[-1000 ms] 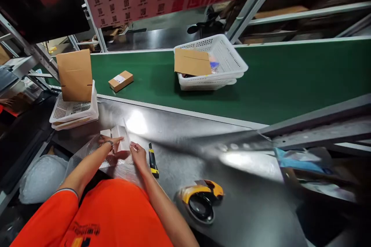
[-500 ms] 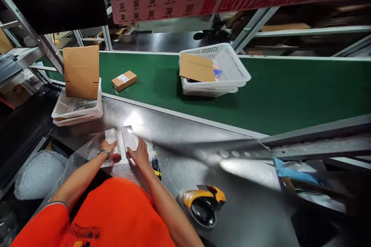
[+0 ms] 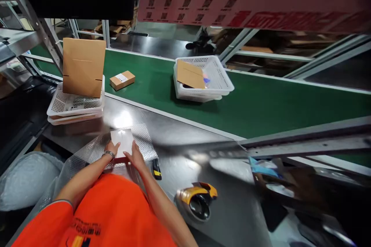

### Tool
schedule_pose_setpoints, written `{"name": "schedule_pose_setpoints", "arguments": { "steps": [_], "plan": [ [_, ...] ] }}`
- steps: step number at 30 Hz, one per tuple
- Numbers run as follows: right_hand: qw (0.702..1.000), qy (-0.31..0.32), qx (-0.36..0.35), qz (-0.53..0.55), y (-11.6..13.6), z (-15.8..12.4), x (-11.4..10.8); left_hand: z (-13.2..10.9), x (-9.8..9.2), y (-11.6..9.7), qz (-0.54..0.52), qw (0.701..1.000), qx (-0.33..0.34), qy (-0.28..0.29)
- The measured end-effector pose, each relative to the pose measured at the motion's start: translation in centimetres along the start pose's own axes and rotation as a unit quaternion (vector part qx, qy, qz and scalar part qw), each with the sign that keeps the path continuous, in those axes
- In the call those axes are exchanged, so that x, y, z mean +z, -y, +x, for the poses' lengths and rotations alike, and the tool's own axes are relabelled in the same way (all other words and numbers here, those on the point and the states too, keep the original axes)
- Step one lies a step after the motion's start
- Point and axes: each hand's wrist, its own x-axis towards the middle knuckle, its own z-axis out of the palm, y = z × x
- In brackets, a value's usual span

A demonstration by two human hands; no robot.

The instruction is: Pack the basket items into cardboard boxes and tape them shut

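A small white flat box lies on a sheet of bubble wrap spread on the steel table. My left hand, with a bracelet at the wrist, rests at the box's near left edge. My right hand touches its near right edge with fingers extended. Both hands press flat against the box rather than wrapping it. A red edge shows under the box between my hands.
A black-and-yellow utility knife lies right of my right hand; a yellow tape dispenser sits nearer right. Stacked white baskets holding a flat carton stand left. On the green conveyor are a small labelled box and a white basket.
Two separate white pieces seen earlier now lie together as one box on the bubble wrap. My hands have closed in on its near edge. The view has shifted right.
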Motion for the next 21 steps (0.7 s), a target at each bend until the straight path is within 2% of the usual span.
{"name": "schedule_pose_setpoints", "arguments": {
  "steps": [4, 6, 8, 11, 16, 18, 21],
  "plan": [
    [0.997, -0.031, -0.014, 0.064, -0.7, 0.9, -1.9, 0.9, 0.2, -0.3, 0.023, 1.000, 0.000, 0.011],
    [0.995, -0.081, 0.017, 0.057, -1.0, 1.5, -4.0, 1.0, -0.2, 0.0, 0.036, 0.999, 0.009, 0.016],
    [0.986, -0.142, 0.082, 0.012, -1.3, 2.2, -6.3, 0.6, -1.1, 1.0, 0.051, 0.998, 0.033, 0.012],
    [0.967, -0.180, 0.171, -0.054, -1.2, 3.1, -8.9, -1.0, -3.6, 4.5, 0.078, 0.994, 0.080, -0.009],
    [0.971, -0.139, 0.183, -0.067, -0.4, 4.4, -10.8, -3.9, -9.1, 11.5, 0.120, 0.987, 0.100, -0.040],
    [0.975, -0.117, 0.176, -0.067, 0.1, 5.0, -11.6, -4.1, -11.3, 13.1, 0.116, 0.988, 0.097, -0.043],
    [0.983, -0.080, 0.145, -0.074, 1.2, 5.7, -12.6, -3.3, -14.4, 13.9, 0.083, 0.991, 0.097, -0.036]
  ]
}}
